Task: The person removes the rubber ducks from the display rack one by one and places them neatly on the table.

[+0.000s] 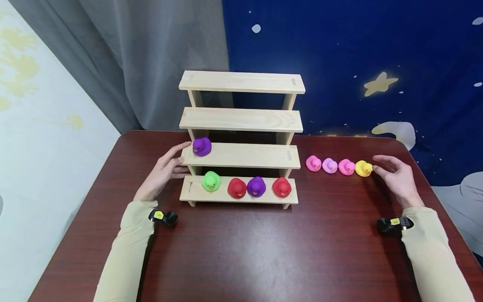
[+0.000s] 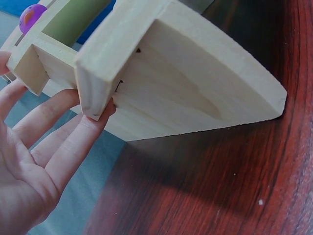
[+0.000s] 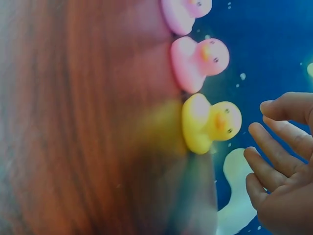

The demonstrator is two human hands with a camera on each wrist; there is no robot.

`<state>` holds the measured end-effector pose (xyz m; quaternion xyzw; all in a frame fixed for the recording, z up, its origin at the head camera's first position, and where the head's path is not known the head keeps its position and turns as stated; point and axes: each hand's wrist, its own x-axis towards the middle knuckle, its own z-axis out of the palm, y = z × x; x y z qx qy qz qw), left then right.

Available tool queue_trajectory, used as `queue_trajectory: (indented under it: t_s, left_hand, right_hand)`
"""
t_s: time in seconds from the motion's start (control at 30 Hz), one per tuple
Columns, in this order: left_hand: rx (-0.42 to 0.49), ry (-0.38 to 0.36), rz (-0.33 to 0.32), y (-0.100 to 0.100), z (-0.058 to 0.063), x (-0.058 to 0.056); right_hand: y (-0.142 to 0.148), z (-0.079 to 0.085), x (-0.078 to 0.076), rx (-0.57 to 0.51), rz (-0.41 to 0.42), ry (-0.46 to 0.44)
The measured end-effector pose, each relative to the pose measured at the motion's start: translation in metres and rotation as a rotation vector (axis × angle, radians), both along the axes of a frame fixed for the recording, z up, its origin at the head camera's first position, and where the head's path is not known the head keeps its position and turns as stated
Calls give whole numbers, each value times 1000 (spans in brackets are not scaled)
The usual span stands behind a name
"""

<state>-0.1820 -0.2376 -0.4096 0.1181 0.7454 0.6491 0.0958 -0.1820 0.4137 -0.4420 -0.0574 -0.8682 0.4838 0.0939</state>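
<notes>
My left hand (image 1: 160, 174) is at the left end of a stepped wooden shelf (image 1: 241, 155). In the left wrist view its fingers (image 2: 80, 142) are mostly straight, with fingertips touching the board's end. A purple duck (image 1: 201, 147) sits just beyond them on the second step up. To the right of the shelf, my right hand (image 1: 399, 178) hovers with spread fingers beside a yellow duck (image 1: 364, 168). The right wrist view shows a gap between that duck and the fingertips. Left of it stand a pink duck (image 1: 346, 167), a lilac duck (image 1: 330, 165) and another pink duck (image 1: 313, 163).
On the lowest step sit a green duck (image 1: 211, 181), a red duck (image 1: 237, 188), a second purple duck (image 1: 256, 187) and another red duck (image 1: 281, 187). All this stands on a dark red-brown table (image 1: 241, 251). Behind hang a grey curtain (image 1: 162, 54) and a blue starry cloth (image 1: 320, 50).
</notes>
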Motion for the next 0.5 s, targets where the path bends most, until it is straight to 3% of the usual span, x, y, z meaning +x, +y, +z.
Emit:
queue_trajectory:
  t_s: [0.13,0.3,0.5]
  left_hand:
    - [-2,-1,-3,0,0,-1]
    - [5,0,-5,-1,-1,0]
    - [11,1,-7,-1,0,0]
  right_hand:
    - [10,-10,-10,-3,9,40]
    - [-29,31,3,-2,13,54]
    - [-54,47,5,-25,58,103]
